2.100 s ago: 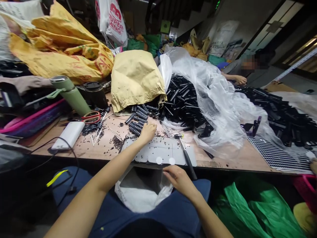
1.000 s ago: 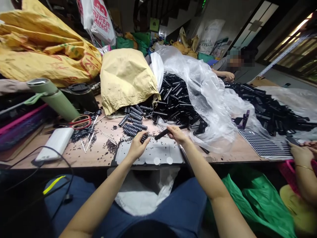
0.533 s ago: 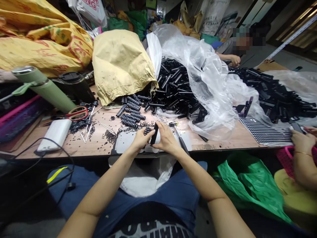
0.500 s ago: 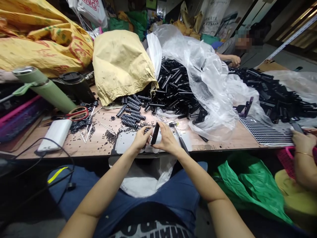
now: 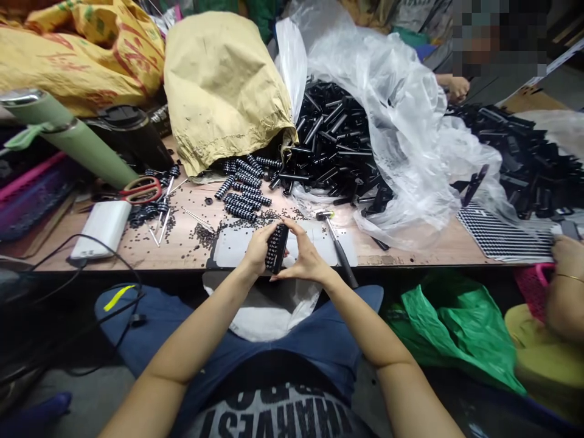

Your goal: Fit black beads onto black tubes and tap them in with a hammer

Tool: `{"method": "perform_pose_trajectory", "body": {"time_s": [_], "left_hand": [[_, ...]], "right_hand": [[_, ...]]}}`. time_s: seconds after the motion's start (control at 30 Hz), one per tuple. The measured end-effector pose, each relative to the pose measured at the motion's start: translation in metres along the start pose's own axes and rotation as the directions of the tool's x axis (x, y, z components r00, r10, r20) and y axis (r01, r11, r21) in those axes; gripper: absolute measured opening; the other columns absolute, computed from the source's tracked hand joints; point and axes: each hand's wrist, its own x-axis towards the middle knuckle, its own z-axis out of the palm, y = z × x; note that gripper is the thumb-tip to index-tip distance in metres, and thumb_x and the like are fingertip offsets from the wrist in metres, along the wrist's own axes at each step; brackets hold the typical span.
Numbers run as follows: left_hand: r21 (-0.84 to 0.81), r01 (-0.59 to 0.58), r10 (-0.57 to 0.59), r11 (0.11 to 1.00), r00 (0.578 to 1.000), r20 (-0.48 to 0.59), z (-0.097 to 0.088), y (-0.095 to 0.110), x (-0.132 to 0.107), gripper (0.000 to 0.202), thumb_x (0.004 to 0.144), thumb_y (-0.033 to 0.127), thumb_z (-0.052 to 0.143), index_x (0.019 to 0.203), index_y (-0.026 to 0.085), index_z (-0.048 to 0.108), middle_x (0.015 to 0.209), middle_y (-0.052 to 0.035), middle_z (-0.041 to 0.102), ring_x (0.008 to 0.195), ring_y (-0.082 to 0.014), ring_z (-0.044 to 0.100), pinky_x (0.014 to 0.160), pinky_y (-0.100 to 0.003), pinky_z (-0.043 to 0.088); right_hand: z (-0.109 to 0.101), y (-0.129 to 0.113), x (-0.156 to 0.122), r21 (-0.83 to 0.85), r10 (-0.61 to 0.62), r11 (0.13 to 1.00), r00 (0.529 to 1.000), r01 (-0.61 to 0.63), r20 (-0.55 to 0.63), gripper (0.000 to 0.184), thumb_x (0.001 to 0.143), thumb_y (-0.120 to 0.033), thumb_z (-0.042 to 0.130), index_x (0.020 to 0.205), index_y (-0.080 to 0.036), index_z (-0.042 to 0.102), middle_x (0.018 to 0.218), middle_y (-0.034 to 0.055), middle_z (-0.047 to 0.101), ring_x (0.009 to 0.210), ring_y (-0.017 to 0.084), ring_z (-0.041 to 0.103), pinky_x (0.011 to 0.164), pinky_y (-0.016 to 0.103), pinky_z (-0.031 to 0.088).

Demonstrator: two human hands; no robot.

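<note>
Upright between my hands, just over the table's front edge, is a black case with rows of small white characters [image 5: 274,249]. My left hand [image 5: 255,250] is closed around its left side. My right hand [image 5: 306,252] grips it by the ends, index finger at the top and thumb at the bottom. Under them lies a pale work sheet [image 5: 228,243]. A small hammer [image 5: 340,249] rests to the right of my right hand. Beyond my hands is a pile of black rolls with white marks [image 5: 246,193]. Tiny dark bits are scattered around them.
A tan paper sack [image 5: 223,85] and glossy black plastic parts [image 5: 335,146] under clear plastic [image 5: 396,134] stand behind. At left are red-handled scissors [image 5: 141,190], a white box [image 5: 101,228] and a green bottle [image 5: 77,140]. A co-worker's hand [image 5: 568,249] is at far right.
The black case has turned so its face with white characters shows towards me. My left hand has closed around its side. The head view has tipped downward.
</note>
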Motion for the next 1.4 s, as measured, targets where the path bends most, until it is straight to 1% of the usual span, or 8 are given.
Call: {"method": "perform_pose_trajectory", "body": {"time_s": [0.37,0.47,0.57,0.7,0.87,0.93,1.13,1.4], "left_hand": [[0.103,0.095,-0.097,0.990,0.995,0.021,0.005,-0.004,0.010,0.039,0.080,0.050,0.061,0.089,0.011,0.061,0.058,0.0000,0.055,0.042,-0.0127,0.057,0.043,-0.024,0.050],[0.314,-0.119,0.113,0.942,0.993,0.036,0.001,-0.016,0.015,0.039,0.082,0.045,0.060,0.104,0.013,0.065,0.081,-0.0063,0.063,0.061,-0.0149,0.063,0.060,-0.030,0.056],[0.693,-0.418,0.430,0.587,0.886,0.170,-0.005,-0.035,0.017,0.045,0.080,0.028,0.062,0.124,0.016,0.060,0.105,-0.0114,0.059,0.093,-0.0218,0.062,0.086,-0.037,0.052],[0.850,-0.518,0.440,0.098,0.788,0.430,-0.017,-0.052,0.021,0.044,0.086,0.013,0.049,0.129,0.015,0.056,0.103,-0.0125,0.060,0.094,-0.0220,0.059,0.086,-0.036,0.050],[0.806,-0.533,0.354,-0.258,0.724,0.592,-0.039,-0.046,0.021,0.042,0.091,0.010,0.037,0.127,0.017,0.057,0.110,-0.0150,0.064,0.094,-0.0229,0.059,0.084,-0.039,0.046],[0.806,-0.499,0.359,-0.319,0.724,0.590,-0.043,-0.044,0.019,0.043,0.092,0.010,0.036,0.129,0.017,0.056,0.112,-0.0160,0.064,0.095,-0.0248,0.059,0.083,-0.043,0.043],[0.798,-0.463,0.376,-0.385,0.712,0.594,-0.042,-0.048,0.015,0.043,0.094,0.011,0.034,0.132,0.019,0.054,0.115,-0.0143,0.065,0.103,-0.0276,0.057,0.089,-0.049,0.038],[0.808,-0.422,0.356,-0.411,0.742,0.568,-0.019,-0.069,0.005,0.059,0.094,0.038,0.041,0.143,0.005,0.037,0.145,-0.0217,0.042,0.139,-0.0320,0.032,0.114,-0.052,0.019]], "right_hand": [[0.018,0.013,-0.003,0.034,0.160,0.987,0.986,-0.159,-0.051,0.113,0.052,-0.027,0.082,0.145,-0.020,0.018,0.142,0.0148,0.037,0.134,0.030,0.037,0.112,0.045,0.035],[0.027,0.020,-0.004,-0.056,0.195,0.978,0.974,-0.202,-0.111,0.108,0.054,-0.029,0.081,0.144,-0.016,0.022,0.139,0.0169,0.039,0.132,0.031,0.038,0.111,0.047,0.035],[0.036,0.030,-0.007,-0.167,0.248,0.946,0.952,-0.278,-0.181,0.090,0.065,-0.026,0.072,0.142,-0.011,0.026,0.138,0.0213,0.041,0.131,0.032,0.039,0.111,0.050,0.034],[0.023,0.037,-0.026,-0.334,0.338,0.866,0.928,-0.372,-0.156,0.075,0.076,-0.025,0.063,0.141,-0.011,0.029,0.140,0.0225,0.040,0.133,0.033,0.036,0.109,0.052,0.034],[-0.034,0.039,-0.067,-0.579,0.589,0.346,0.651,-0.738,-0.478,0.032,0.089,-0.034,0.051,0.109,-0.009,0.056,0.112,0.0263,0.057,0.113,0.040,0.051,0.091,0.055,0.042],[-0.048,0.035,-0.077,-0.587,0.631,0.278,0.605,-0.760,-0.485,0.026,0.093,-0.033,0.043,0.099,-0.011,0.057,0.100,0.0242,0.061,0.099,0.036,0.058,0.082,0.047,0.046],[-0.029,0.004,-0.090,-0.313,0.617,0.666,0.736,-0.677,-0.278,0.038,0.099,-0.045,0.022,0.097,-0.020,0.052,0.069,0.0045,0.062,0.061,0.021,0.061,0.059,0.028,0.042],[-0.020,-0.046,-0.072,-0.259,0.584,0.749,0.792,-0.610,-0.179,0.039,0.099,-0.047,0.022,0.088,-0.023,0.051,0.060,0.0009,0.058,0.051,0.018,0.057,0.051,0.025,0.037]]}}
